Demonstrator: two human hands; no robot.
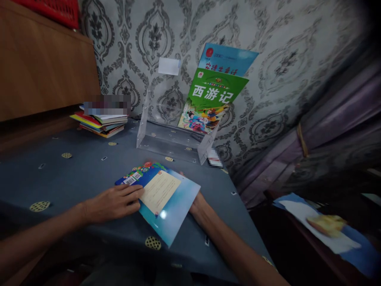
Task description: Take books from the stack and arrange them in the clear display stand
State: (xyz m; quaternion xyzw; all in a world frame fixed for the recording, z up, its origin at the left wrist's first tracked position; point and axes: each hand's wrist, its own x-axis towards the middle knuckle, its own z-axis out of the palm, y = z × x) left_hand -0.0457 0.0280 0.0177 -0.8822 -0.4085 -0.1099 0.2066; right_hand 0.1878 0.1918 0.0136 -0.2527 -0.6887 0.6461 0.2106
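A blue picture book [183, 198], back cover up with a cream text panel and a barcode, is tilted above the near side of the table. My left hand [114, 202] lies across its left edge, fingers stretched out over the cover. My right hand [196, 202] holds the right edge from below; its fingers are mostly hidden under the book. Behind it stands a clear acrylic book stand [169, 149]. On the stand's right side a green book [212, 97] leans upright, and a light-blue book [229, 57] rises behind it.
A stack of books [102, 123] sits at the back left, beside a wooden cabinet [44, 63] with a red basket [56, 10] on top. A dark patterned cloth covers the table [86, 171]. To the right are a purple curtain [276, 159] and a lower surface with blue-and-white items [315, 226].
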